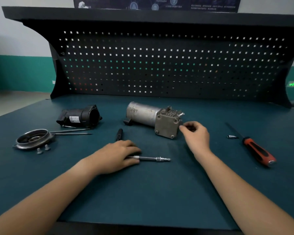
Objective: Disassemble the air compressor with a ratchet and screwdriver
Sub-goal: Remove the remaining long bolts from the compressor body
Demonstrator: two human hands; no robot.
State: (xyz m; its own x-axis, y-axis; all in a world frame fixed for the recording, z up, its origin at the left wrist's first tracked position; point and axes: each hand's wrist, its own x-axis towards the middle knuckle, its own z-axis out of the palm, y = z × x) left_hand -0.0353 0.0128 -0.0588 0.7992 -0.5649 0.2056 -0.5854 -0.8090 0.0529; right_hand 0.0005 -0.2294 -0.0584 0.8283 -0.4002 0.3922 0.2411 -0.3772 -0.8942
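The grey air compressor (pixel 151 117) lies on its side at the middle of the bench, its square end plate facing me. My right hand (pixel 196 134) touches the plate's right edge with pinched fingertips; whether it holds something small I cannot tell. My left hand (pixel 116 154) rests palm down over the ratchet (pixel 154 158), whose black handle (pixel 119 134) sticks out behind the hand and whose extension and bit point right. A screwdriver (pixel 255 148) with a red and black handle lies at the right.
At the left lie a black housing part (pixel 80 117), a round metal cover (pixel 33 139), two long bolts (pixel 71 132) and two short bolts (pixel 43 148). A small socket bit (pixel 232 137) sits by the screwdriver shaft. A pegboard (pixel 159 65) rises behind the bench.
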